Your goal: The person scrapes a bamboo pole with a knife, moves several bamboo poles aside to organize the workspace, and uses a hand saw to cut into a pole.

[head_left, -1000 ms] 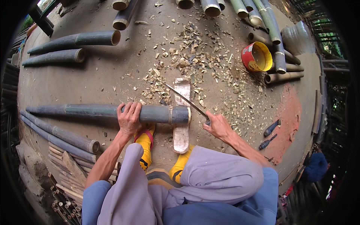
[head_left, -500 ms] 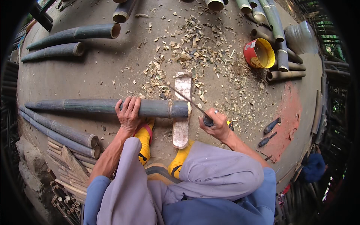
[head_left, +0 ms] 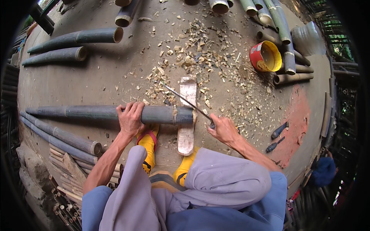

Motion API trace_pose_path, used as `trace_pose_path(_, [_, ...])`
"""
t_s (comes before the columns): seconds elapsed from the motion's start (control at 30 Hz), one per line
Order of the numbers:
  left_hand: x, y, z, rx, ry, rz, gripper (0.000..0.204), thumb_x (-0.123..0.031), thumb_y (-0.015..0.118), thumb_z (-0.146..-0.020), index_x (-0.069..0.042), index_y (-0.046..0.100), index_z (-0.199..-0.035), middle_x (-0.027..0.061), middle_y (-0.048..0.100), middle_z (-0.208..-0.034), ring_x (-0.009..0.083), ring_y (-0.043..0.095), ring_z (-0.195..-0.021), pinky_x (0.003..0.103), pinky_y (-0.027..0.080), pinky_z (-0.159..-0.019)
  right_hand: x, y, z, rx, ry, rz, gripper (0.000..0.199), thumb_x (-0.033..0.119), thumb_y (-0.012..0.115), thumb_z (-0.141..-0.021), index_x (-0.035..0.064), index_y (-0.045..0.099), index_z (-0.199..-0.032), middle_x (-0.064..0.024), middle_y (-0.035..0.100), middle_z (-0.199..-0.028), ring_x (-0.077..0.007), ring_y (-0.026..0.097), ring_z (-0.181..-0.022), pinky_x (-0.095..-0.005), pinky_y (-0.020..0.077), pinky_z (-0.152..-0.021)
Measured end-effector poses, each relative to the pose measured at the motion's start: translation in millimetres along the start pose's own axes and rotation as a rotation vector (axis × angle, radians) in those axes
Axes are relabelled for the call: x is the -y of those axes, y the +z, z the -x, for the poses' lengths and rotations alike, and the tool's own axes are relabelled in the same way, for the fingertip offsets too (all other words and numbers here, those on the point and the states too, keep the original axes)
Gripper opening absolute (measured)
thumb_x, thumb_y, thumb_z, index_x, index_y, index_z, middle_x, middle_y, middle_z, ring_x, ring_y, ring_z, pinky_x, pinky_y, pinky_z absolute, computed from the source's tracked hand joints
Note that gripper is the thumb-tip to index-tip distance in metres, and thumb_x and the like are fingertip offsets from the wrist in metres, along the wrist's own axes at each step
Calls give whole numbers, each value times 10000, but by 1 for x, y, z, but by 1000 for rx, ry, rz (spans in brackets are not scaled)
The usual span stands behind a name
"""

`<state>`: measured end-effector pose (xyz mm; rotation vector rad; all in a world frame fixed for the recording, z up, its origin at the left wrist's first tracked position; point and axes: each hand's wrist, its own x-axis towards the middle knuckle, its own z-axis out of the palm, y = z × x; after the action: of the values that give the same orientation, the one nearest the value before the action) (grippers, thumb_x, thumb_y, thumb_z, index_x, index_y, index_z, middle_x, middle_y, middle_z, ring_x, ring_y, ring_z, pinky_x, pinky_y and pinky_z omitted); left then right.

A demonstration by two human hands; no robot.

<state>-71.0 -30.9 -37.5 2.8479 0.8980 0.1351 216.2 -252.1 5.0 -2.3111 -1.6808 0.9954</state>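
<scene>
Left hand point(head_left: 131, 118): I wrap it over the bamboo pole point(head_left: 108, 113), pinning it on the wooden block point(head_left: 187, 115).
Right hand point(head_left: 223, 129): I clench the machete point(head_left: 187, 102), blade poised at the pole's end.

ground point(head_left: 100, 82): bare earth | bamboo poles point(head_left: 77, 37) | wood chips point(head_left: 192, 57) | red bucket point(head_left: 265, 56)

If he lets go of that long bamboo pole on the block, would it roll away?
Probably. The bamboo pole is round and smooth, and only the left hand pins it on the wooden block. It looks stiff, not bendy. It is likely hollow like the cut pieces nearby, so fairly light for its length.
</scene>
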Motion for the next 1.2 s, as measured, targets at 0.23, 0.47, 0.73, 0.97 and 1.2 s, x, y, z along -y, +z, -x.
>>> trace_pose_path(0.23, [1, 4, -5, -2, -8, -3, 669, -156, 763, -464, -170, 585, -1109, -19, 635, -1067, 167, 571, -1055, 414, 311, -875, -30, 12, -11, 91, 96, -47, 353, 236, 707, -822, 47, 517, -1051, -218, 611, -736, -403, 634, -649, -497, 518, -588])
trace_pose_path(0.47, [-3, 1, 0, -22, -63, 13, 674, -160, 737, -464, -171, 591, -1122, -16, 636, -1076, 176, 570, -1061, 428, 312, -891, -23, 12, -23, -266, -78, 108, 670, 223, 739, -743, 124, 441, -1335, -147, 594, -870, -360, 597, -783, -458, 479, -720])
trace_pose_path(0.73, [-3, -23, 18, 138, -24, 103, 610, -226, 783, -480, -174, 619, -1065, -21, 655, -1036, 158, 573, -1031, 435, 317, -886, -29, -7, -31, -268, -51, 15, 846, 198, 770, -702, 64, 368, -1434, -173, 554, -1169, -346, 536, -1070, -444, 432, -946])
trace_pose_path(0.97, [-45, -65, 12, 309, 78, 140, 611, -276, 809, -525, -170, 618, -1096, -11, 644, -1039, 171, 565, -1038, 421, 340, -898, 107, -56, -25, 517, -133, -7, 876, 480, 764, -699, 111, 407, -1408, -248, 631, -1080, -411, 628, -985, -454, 502, -840])
trace_pose_path(1.2, [42, -120, 34, -487, -343, 245, 573, -268, 758, -702, -53, 545, -1188, 146, 536, -1192, 290, 486, -1163, 419, 356, -1011, 44, -92, 35, 187, -85, 178, 786, 414, 824, -594, 110, 499, -1243, -199, 651, -975, -385, 640, -906, -474, 505, -797])
